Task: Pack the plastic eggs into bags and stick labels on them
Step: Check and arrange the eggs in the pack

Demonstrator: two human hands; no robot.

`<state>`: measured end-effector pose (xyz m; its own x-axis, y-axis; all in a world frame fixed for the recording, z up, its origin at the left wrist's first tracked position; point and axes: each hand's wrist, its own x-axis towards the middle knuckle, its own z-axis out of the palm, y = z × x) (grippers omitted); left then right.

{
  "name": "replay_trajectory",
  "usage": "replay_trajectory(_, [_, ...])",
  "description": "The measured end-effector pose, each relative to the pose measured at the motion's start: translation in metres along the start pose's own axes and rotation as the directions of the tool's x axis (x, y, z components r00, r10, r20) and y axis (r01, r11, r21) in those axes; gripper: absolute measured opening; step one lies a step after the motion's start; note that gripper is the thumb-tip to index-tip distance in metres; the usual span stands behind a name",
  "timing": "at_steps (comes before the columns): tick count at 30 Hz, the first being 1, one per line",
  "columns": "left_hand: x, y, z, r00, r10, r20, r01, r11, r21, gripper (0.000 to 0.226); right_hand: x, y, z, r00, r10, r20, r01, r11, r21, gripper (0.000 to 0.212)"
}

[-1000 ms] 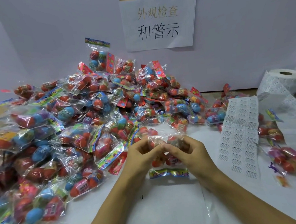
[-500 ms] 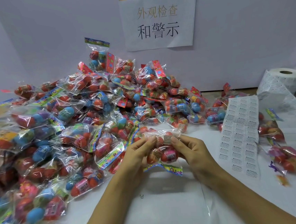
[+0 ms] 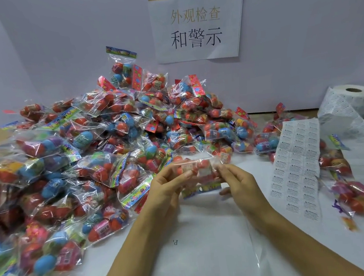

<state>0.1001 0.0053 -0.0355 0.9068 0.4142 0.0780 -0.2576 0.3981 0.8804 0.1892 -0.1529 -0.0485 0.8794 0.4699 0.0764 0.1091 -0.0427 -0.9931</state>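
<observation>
Bag of eggs point(image 3: 198, 171), pinched between hands point(image 3: 203, 187)

Back wall: a plain pale lavender-white panel point(image 3: 300, 37), flat and bare apart from one notice.
Notice: a white paper sheet point(image 3: 197, 21) fixed high on the panel, printed with Chinese characters, a yellow tab at its top left corner.
Table: white sheets cover the table point(image 3: 210, 257); brown shows at its far left edge.
Light: even, soft, without hard shadows.

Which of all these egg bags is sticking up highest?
The bag at the peak of the pile, left of the paper sign. It stands upright against the wall, blue header strip on top, while the others lie heaped below.
</observation>
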Motion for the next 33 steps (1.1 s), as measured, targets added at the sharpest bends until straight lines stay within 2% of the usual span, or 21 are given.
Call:
replay_trajectory(2, [0.000,0.000,0.000,0.998,0.035,0.049,-0.035,0.999,0.007,0.030,0.001,0.000,-0.001,0.999,0.054,-0.001,-0.054,0.999,-0.002,0.037])
replay_trajectory(5, [-0.003,-0.002,0.001,0.994,0.055,0.091,-0.057,0.998,0.017,0.025,0.002,-0.003,-0.001,0.995,0.100,-0.005,-0.099,0.995,0.015,0.047])
replay_trajectory(8, [-0.004,-0.003,0.002,0.990,0.081,0.112,-0.085,0.996,0.035,0.028,0.001,-0.007,-0.001,0.991,0.131,-0.026,-0.128,0.987,0.093,0.054])
replay_trajectory(10, [-0.004,-0.003,0.000,0.980,0.105,0.167,-0.116,0.992,0.057,0.029,0.002,-0.009,-0.001,0.980,0.196,0.011,-0.196,0.969,0.154,0.060])
replay_trajectory(12, [-0.006,-0.004,-0.001,0.968,0.109,0.224,-0.137,0.984,0.113,0.028,0.001,-0.011,-0.002,0.954,0.273,0.123,-0.295,0.925,0.240,0.060])
replay_trajectory(14, [-0.007,-0.005,-0.001,0.963,0.091,0.254,-0.146,0.967,0.209,0.027,0.001,-0.013,-0.005,0.929,0.277,0.245,-0.349,0.876,0.333,0.056])
replay_trajectory(16, [-0.008,-0.006,-0.001,0.965,0.057,0.255,-0.127,0.956,0.265,0.029,0.002,-0.013,-0.008,0.937,0.229,0.264,-0.322,0.861,0.395,0.051])
replay_trajectory(18, [-0.007,-0.005,-0.001,0.974,0.022,0.226,-0.087,0.956,0.282,0.044,0.004,-0.012,-0.009,0.950,0.206,0.234,-0.294,0.844,0.449,0.047])
replay_trajectory(21, [-0.005,-0.004,-0.001,0.980,-0.019,0.197,-0.018,0.982,0.188,0.076,0.005,-0.011,-0.009,0.962,0.194,0.190,-0.264,0.835,0.483,0.045])
replay_trajectory(24, [0.000,-0.006,0.001,0.990,-0.111,0.085,0.113,0.993,-0.022,0.087,0.003,-0.011,-0.010,0.967,0.169,0.192,-0.238,0.869,0.434,0.036])
replay_trajectory(26, [0.002,-0.006,0.003,0.988,-0.147,-0.045,0.148,0.989,0.003,0.077,0.000,-0.010,-0.010,0.962,0.147,0.229,-0.227,0.896,0.382,0.028])
replay_trajectory(27, [0.002,-0.007,0.002,0.987,-0.139,-0.082,0.143,0.989,0.040,0.063,-0.001,-0.009,-0.009,0.960,0.134,0.247,-0.218,0.909,0.356,0.027])
replay_trajectory(30, [0.002,-0.010,-0.002,0.993,-0.091,-0.075,0.098,0.990,0.097,0.020,-0.004,-0.010,-0.006,0.954,0.105,0.281,-0.189,0.938,0.290,0.025])
replay_trajectory(33, [0.001,-0.010,-0.004,0.999,-0.038,-0.036,0.043,0.990,0.137,0.006,-0.005,-0.010,-0.003,0.964,0.110,0.244,-0.166,0.960,0.225,0.034])
